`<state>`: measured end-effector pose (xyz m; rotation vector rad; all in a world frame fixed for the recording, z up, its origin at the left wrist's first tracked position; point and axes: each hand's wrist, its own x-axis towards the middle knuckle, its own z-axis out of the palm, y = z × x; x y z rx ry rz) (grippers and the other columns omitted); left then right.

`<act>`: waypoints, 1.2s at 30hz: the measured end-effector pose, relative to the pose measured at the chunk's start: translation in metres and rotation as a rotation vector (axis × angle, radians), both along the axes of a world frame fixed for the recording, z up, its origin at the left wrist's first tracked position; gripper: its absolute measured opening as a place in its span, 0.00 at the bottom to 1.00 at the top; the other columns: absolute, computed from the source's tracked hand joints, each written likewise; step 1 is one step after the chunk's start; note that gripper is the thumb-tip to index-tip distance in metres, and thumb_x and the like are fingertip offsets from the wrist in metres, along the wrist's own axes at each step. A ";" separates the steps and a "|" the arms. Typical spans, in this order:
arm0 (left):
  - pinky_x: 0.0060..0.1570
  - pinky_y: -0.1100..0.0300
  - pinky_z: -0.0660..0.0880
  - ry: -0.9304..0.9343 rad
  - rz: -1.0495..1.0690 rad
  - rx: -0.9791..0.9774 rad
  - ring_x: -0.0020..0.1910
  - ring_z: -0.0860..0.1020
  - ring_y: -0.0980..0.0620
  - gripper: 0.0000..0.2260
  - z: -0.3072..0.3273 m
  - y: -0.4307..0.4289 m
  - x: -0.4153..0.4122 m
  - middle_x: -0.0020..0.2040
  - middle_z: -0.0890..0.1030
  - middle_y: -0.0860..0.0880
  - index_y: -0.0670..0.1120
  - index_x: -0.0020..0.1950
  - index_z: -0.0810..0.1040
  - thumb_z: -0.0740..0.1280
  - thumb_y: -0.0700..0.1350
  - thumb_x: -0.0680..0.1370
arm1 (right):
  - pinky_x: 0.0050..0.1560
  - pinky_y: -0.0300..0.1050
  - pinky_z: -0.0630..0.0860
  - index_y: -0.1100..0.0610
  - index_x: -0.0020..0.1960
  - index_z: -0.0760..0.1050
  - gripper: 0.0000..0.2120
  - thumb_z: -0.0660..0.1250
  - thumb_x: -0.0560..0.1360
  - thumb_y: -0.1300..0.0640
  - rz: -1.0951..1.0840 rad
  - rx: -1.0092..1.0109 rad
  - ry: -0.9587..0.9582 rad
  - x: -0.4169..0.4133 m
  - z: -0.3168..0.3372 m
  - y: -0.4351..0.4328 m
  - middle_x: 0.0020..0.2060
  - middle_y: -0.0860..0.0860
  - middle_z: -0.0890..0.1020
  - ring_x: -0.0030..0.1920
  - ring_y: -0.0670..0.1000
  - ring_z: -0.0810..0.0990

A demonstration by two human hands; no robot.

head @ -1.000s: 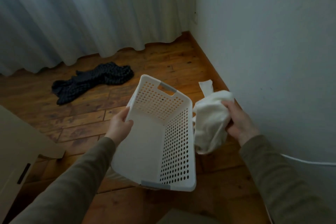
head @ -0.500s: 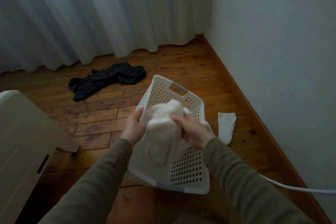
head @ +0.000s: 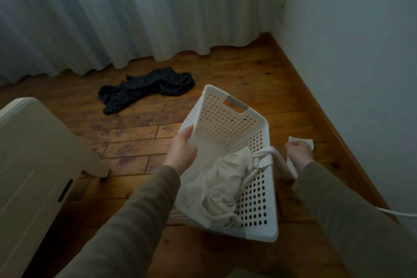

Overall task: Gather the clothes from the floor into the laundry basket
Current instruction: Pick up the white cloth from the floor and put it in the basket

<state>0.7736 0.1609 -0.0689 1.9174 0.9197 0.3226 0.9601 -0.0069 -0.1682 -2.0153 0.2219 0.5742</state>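
My left hand (head: 180,151) grips the left rim of the white perforated laundry basket (head: 221,124), holding it tilted above the wooden floor. A crumpled white garment (head: 221,178) lies inside, its cord draped over the basket's right rim. To the right of the basket, my right hand (head: 299,152) has its fingers curled over a small white cloth (head: 305,142) on the floor. I cannot tell if that hand grips or touches the cloth. A dark checked garment (head: 146,90) lies on the floor near the curtain.
A cream cabinet (head: 33,165) stands at the left. Pale curtains (head: 135,18) hang along the far side, and a white wall (head: 349,52) with a wooden skirting closes the right. A white cable (head: 394,212) runs along the floor at the right.
My right hand carried the white garment over the basket, let it go inside, and moved out right over the small white cloth. My left hand kept its hold on the basket.
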 end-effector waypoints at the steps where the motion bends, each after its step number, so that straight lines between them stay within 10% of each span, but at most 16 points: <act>1: 0.40 0.67 0.74 0.003 -0.004 0.001 0.54 0.76 0.51 0.26 0.000 0.000 0.000 0.61 0.78 0.46 0.48 0.69 0.71 0.57 0.29 0.74 | 0.64 0.57 0.71 0.62 0.61 0.71 0.16 0.56 0.79 0.55 -0.001 -0.028 0.081 0.001 -0.009 -0.005 0.57 0.61 0.76 0.60 0.62 0.74; 6: 0.41 0.67 0.75 0.001 -0.004 0.000 0.55 0.76 0.50 0.27 -0.004 0.004 0.001 0.57 0.77 0.49 0.48 0.69 0.71 0.56 0.28 0.73 | 0.58 0.55 0.70 0.60 0.72 0.61 0.24 0.56 0.79 0.51 -0.090 0.338 0.499 -0.012 -0.041 -0.006 0.63 0.63 0.71 0.65 0.64 0.71; 11: 0.42 0.66 0.75 -0.005 -0.012 0.016 0.53 0.75 0.52 0.28 -0.004 0.002 0.003 0.53 0.76 0.51 0.49 0.68 0.72 0.56 0.28 0.73 | 0.72 0.51 0.62 0.64 0.74 0.55 0.22 0.49 0.81 0.59 -0.555 0.977 0.472 -0.002 -0.033 -0.008 0.73 0.61 0.63 0.73 0.59 0.62; 15: 0.47 0.61 0.73 0.012 -0.020 0.025 0.55 0.76 0.50 0.28 -0.005 0.002 0.003 0.55 0.77 0.49 0.49 0.68 0.71 0.55 0.29 0.72 | 0.68 0.55 0.66 0.63 0.68 0.66 0.21 0.63 0.76 0.64 -0.664 0.759 0.385 0.005 -0.008 0.003 0.65 0.63 0.73 0.67 0.62 0.70; 20: 0.48 0.60 0.73 0.013 -0.012 0.014 0.54 0.76 0.50 0.27 -0.003 0.001 0.003 0.55 0.76 0.49 0.48 0.69 0.70 0.56 0.29 0.74 | 0.63 0.57 0.72 0.61 0.56 0.71 0.13 0.60 0.77 0.53 -0.330 1.016 0.434 -0.019 0.052 0.021 0.55 0.63 0.77 0.57 0.61 0.76; 27: 0.53 0.54 0.78 0.021 -0.018 0.040 0.55 0.78 0.47 0.26 -0.004 0.000 0.003 0.56 0.78 0.47 0.49 0.67 0.73 0.57 0.29 0.73 | 0.41 0.41 0.75 0.56 0.48 0.79 0.09 0.60 0.77 0.57 0.674 0.375 -0.134 -0.104 0.081 0.052 0.43 0.52 0.79 0.44 0.50 0.76; 30: 0.49 0.57 0.77 0.020 -0.013 0.018 0.54 0.77 0.48 0.26 -0.002 -0.001 0.003 0.55 0.78 0.48 0.48 0.68 0.72 0.57 0.29 0.73 | 0.56 0.50 0.77 0.60 0.56 0.78 0.13 0.61 0.77 0.56 1.208 -0.044 -0.215 -0.124 0.054 0.053 0.53 0.56 0.81 0.52 0.53 0.79; 32: 0.42 0.61 0.76 0.018 -0.007 0.008 0.52 0.77 0.49 0.26 -0.002 -0.001 0.002 0.55 0.77 0.48 0.48 0.68 0.72 0.57 0.29 0.74 | 0.60 0.51 0.75 0.62 0.59 0.77 0.15 0.62 0.77 0.56 1.215 -0.160 -0.237 -0.123 0.043 0.050 0.57 0.58 0.81 0.57 0.55 0.79; 36: 0.44 0.60 0.75 0.012 0.004 0.013 0.52 0.77 0.48 0.26 0.000 -0.001 0.001 0.59 0.79 0.45 0.48 0.68 0.72 0.57 0.29 0.73 | 0.61 0.50 0.75 0.62 0.60 0.75 0.14 0.60 0.78 0.60 0.528 0.004 -0.357 -0.087 0.035 0.034 0.58 0.58 0.78 0.58 0.54 0.77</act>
